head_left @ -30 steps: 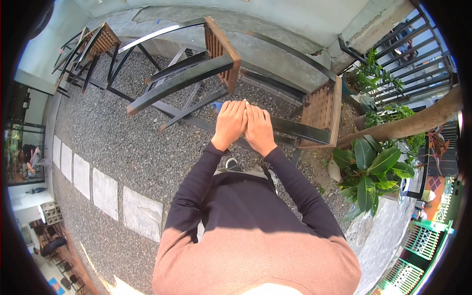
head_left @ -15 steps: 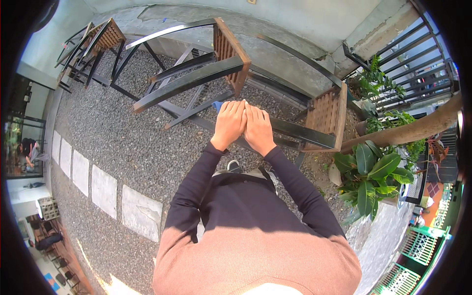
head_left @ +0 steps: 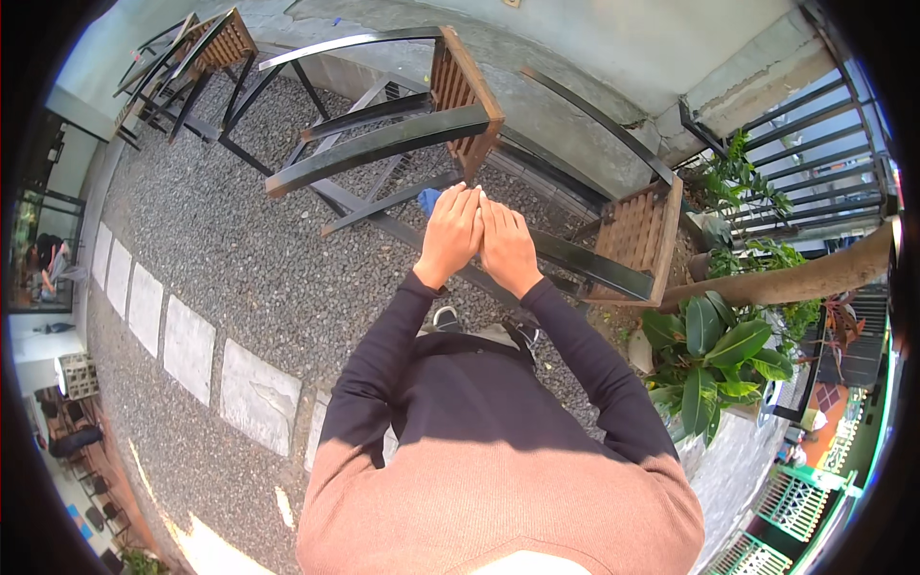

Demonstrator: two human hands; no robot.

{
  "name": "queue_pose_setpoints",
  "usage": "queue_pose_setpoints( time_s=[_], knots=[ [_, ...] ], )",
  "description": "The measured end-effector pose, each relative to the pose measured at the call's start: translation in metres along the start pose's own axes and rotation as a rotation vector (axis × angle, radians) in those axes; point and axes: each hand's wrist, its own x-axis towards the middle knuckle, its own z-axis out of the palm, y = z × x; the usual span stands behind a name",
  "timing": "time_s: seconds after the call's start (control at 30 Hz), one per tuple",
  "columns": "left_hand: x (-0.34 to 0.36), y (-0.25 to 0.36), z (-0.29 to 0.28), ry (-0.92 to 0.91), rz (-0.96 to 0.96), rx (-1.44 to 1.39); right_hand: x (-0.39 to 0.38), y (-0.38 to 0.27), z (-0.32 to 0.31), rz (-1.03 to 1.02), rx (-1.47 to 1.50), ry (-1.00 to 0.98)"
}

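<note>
My left hand (head_left: 449, 234) and my right hand (head_left: 508, 245) are held side by side in front of me, backs up and fingers closed. Their inner edges touch. A bit of blue cloth (head_left: 428, 200) sticks out beside my left hand's fingers, and that hand grips it. What my right fingers close on, if anything, is hidden under the hand. Beyond them stands a black metal frame (head_left: 374, 144) with a brown wooden slatted panel (head_left: 464, 101). To the right, a second wooden slatted panel (head_left: 634, 240) joins dark metal bars. I cannot tell whether my hands touch any bar.
Grey gravel (head_left: 220, 211) covers the ground, with square paving slabs (head_left: 257, 395) at left. More slatted frames (head_left: 216, 48) stand far left along a concrete wall (head_left: 613, 57). A tree trunk (head_left: 786, 273), a leafy plant (head_left: 714, 359) and a barred fence (head_left: 805, 144) are at right.
The view has shifted slightly, so the frames and slabs sit a little differently in the picture. Both hands stay together, closed as before, with the blue cloth showing a bit more.
</note>
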Motion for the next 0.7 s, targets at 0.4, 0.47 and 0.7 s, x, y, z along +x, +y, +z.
queue_pose_setpoints(
  time_s=[0.4, 0.47, 0.7],
  knots=[
    [0.001, 0.02, 0.012, 0.016, -0.049, 0.193, -0.004, 0.016, -0.014, -0.073, 0.092, -0.022],
    [0.002, 0.025, 0.013, 0.011, -0.051, 0.226, -0.007, 0.021, -0.016, -0.083, 0.096, -0.028],
    [0.004, 0.049, 0.031, -0.02, -0.07, 0.29, -0.022, 0.041, -0.028, -0.093, 0.102, -0.036]
  ],
)
